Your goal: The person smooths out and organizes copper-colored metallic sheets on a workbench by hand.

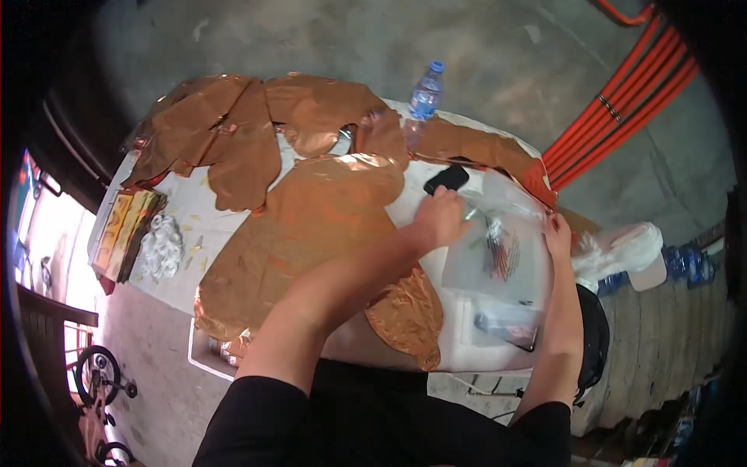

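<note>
A clear plastic bag [476, 261] with printed lettering lies on the right part of the white table. My left hand [443, 218] reaches across to the bag's upper left edge, its fingers closed on the plastic. At the upper right edge, my right hand [555, 233] pinches the bag between thumb and fingers. Just beyond my left hand is a small black object [447, 180], perhaps a phone. Under my left forearm spreads a large flat copper-coloured foil balloon [311, 226]. Another dark-edged item [510, 331] lies under clear plastic near the front edge.
More copper foil balloons [233, 140] cover the far side of the white table [187, 202]. A water bottle [426, 92] stands at the back. Curled white ribbon [163, 247] and a patterned box [124, 233] are at the left. Orange pipes [622, 93] rise behind.
</note>
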`<state>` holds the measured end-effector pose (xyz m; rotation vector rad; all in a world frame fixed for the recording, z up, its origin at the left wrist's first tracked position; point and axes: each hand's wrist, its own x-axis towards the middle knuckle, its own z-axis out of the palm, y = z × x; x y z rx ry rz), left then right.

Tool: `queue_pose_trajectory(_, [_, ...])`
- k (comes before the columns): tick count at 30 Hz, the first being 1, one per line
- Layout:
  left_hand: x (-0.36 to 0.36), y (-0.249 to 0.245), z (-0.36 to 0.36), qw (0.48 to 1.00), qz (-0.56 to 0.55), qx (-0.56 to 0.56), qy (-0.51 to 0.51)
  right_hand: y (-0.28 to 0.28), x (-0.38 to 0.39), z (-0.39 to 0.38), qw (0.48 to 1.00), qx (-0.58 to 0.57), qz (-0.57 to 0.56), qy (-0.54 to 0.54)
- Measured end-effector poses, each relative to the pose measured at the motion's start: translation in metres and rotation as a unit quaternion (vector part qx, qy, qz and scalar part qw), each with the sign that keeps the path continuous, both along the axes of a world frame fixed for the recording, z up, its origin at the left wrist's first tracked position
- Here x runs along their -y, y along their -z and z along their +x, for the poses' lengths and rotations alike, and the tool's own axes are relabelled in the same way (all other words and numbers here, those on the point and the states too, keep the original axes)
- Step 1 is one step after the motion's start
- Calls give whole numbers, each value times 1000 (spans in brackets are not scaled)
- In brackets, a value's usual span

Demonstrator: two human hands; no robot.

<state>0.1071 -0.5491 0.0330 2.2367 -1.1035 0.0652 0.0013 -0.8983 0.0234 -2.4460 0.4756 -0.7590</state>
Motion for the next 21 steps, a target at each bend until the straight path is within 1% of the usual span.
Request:
queue_pose_trajectory(1, [4,0,-1,1000,11,4,-8,2,-1,-2,1000,5,5,-14])
queue_pose_trajectory(2, [8,-1,-1,1000,26,0,-11,2,-1,-4,1000,-1,5,-4])
queue_pose_trajectory(4, [17,-9,-1,999,39,-2,-9,0,-1,-2,999,-42,-22,-1])
queue_pose_trajectory(5, [21,-11,-1,999,46,19,-17,-2,-2,-1,999,-44,-24,5])
queue_pose_trajectory(6, [25,-12,0,997,54,40,-27,-2,-4,0,993,-44,-105,6])
queue_pose_trajectory(7, [29,-14,1,998,55,37,-20,0,-7,-2,982,-47,-183,6])
queue_pose_trajectory(9, [38,-16,5,996,88,11,-1,1,-14,-3,984,-46,-170,14])
queue_pose_trajectory(10, [43,-10,7,998,52,41,-4,-1,-16,-3,986,-37,-159,17])
queue_pose_trajectory(11, [48,-8,9,998,52,42,-1,-3,-17,-3,986,-37,-159,20])
queue_pose_trajectory(13, [55,-10,13,994,106,15,14,-5,-13,-3,985,-94,-139,34])
queue_pose_trajectory(17, [58,-19,15,995,94,12,12,-8,-19,-8,986,-96,-130,31])
queue_pose_trajectory(18, [56,-25,15,994,110,6,16,-9,-18,-7,986,-105,-125,31])
queue_pose_trajectory(20, [62,-21,15,992,128,11,12,-7,-14,-9,985,-119,-118,40])
queue_pose_trajectory(21, [61,-22,11,992,128,10,17,-5,-13,-8,988,-104,-104,41])
